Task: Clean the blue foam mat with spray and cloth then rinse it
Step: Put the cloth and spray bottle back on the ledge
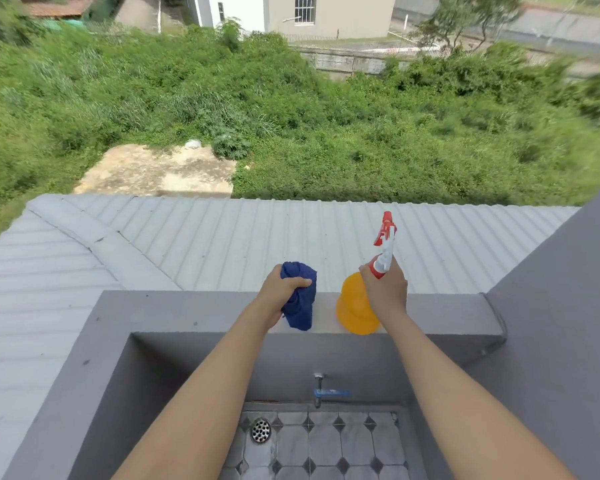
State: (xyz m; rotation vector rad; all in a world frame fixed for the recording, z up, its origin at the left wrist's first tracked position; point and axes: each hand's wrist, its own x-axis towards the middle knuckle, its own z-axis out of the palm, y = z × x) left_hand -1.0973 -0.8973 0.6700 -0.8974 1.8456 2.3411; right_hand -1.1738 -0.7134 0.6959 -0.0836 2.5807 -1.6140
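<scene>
- Head view: left hand (pixel 280 292) closing around a bunched dark blue cloth (pixel 300 299), hanging onto the top of the grey ledge (pixel 201 311).
- Right hand (pixel 385 289) gripping the neck of an orange spray bottle (pixel 354 311), standing on the same ledge, just beside the cloth.
- Below the ledge: blue-handled tap (pixel 329 393), round drain (pixel 260 430), tiled basin floor (pixel 326 445).

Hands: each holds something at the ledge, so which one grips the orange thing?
The right hand, gripping the orange spray bottle by its red-and-white neck. The left hand holds a bunched dark blue cloth instead.
</scene>
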